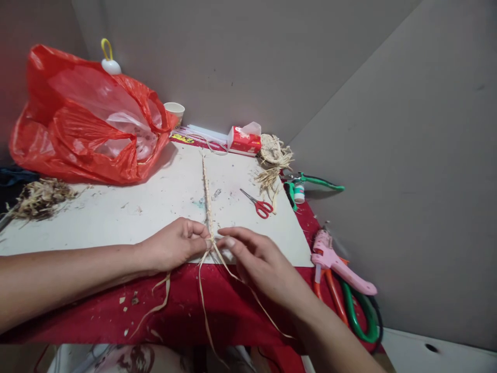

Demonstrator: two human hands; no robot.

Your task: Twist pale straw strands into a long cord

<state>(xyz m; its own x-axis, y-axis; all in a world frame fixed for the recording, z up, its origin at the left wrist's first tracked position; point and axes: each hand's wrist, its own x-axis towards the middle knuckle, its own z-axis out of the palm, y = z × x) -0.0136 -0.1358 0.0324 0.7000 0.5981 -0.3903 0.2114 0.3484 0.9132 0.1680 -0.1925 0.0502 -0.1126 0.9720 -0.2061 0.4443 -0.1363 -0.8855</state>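
Observation:
A narrow straw braid runs up the middle of the white board, its near end at my fingertips. My left hand pinches this near end between thumb and fingers. Close against it on the right, my right hand has its thumb and fingers around a straw strand, with the index finger stretched out above. Loose strands fan out below both hands and hang over the red cloth. Just what lies between the right fingertips is partly hidden.
Red-handled scissors lie on the board. A red plastic bag bulks at the back left, near dry plant scraps. Along the right are coiled straw, green-handled pliers and a pink glue gun. Behind stands a tissue pack.

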